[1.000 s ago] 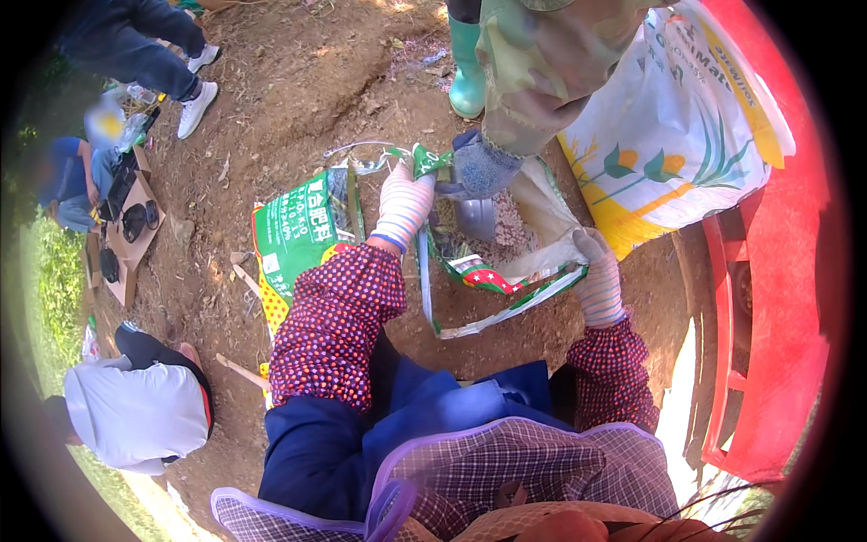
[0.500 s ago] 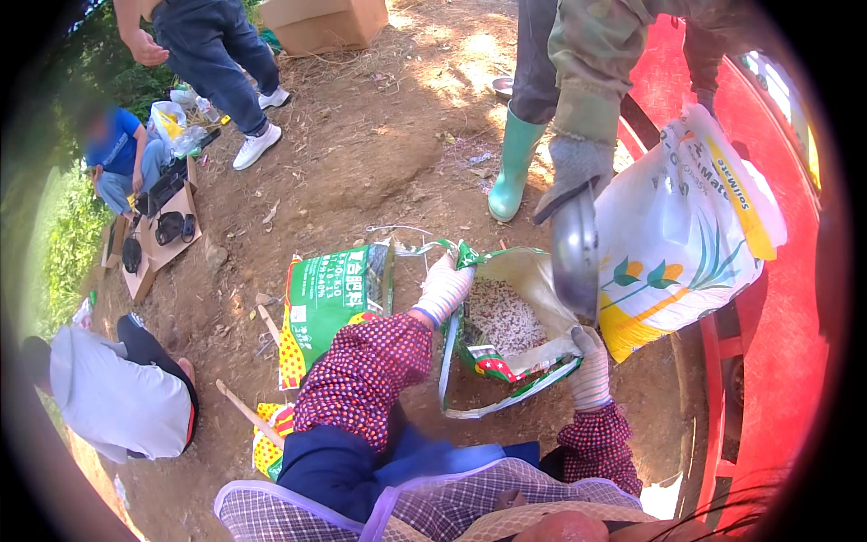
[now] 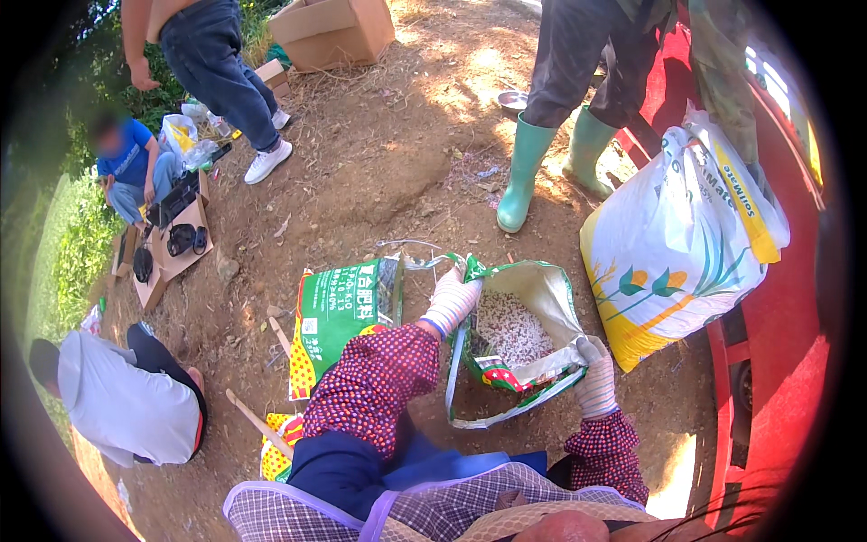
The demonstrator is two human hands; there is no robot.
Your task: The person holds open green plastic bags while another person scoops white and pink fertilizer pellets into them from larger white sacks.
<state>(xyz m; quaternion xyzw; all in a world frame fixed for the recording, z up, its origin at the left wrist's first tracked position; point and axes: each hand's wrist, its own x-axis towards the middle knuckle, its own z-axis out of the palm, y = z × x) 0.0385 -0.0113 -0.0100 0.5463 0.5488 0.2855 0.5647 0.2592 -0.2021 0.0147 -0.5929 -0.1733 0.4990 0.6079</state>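
Between my hands an open bag stands on the ground, with white granules visible inside. My left hand, in a striped knit glove, is closed on the bag's far left rim. Its near right rim is pinched in my right hand, gloved the same way. Beside my left forearm lies a green bag with a yellow, red-dotted edge. To the right stands a large white and yellow sack with a corn print, close to my right hand. A co-worker's hand there is hidden or unclear.
A co-worker in green boots stands beyond the bag. Along the right runs a red metal structure. Wooden sticks lie at left. A metal bowl and cardboard box sit farther off; several other people are at left.
The co-worker's gloved hand and its metal scoop have left the space over the open bag. The white sack now sits more upright. My hands keep their hold.
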